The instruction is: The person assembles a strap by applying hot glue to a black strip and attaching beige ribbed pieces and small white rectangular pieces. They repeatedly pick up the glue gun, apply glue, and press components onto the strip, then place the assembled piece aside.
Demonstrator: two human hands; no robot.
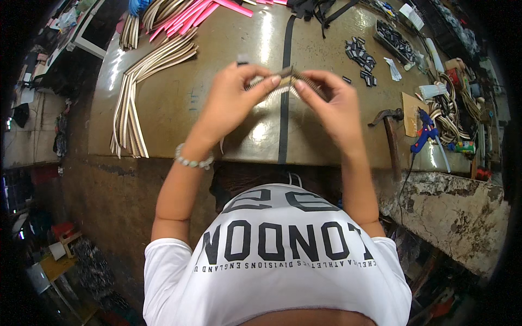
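Note:
Above the table, a beige and dark ribbed strap (pixel 285 81) is held up between my two hands, its middle bowed toward me. My left hand (pixel 236 95), with a beaded bracelet at its wrist, pinches one side of it between thumb and fingers. On the other side, my right hand (pixel 333 103) grips the strap the same way, thumb near the middle. The fingers partly cover the strap, so its ends cannot be made out. To the left lies a bundle of long beige straps (pixel 132 100) on the tabletop.
Pink straps (pixel 198 16) and black straps (pixel 318 10) lie at the far side. Small dark buckles (pixel 360 57) sit near a filled tray (pixel 392 41). A hammer (pixel 391 133) and a blue glue gun (pixel 424 132) rest right. A dark stripe (pixel 284 127) crosses the table (pixel 228 144).

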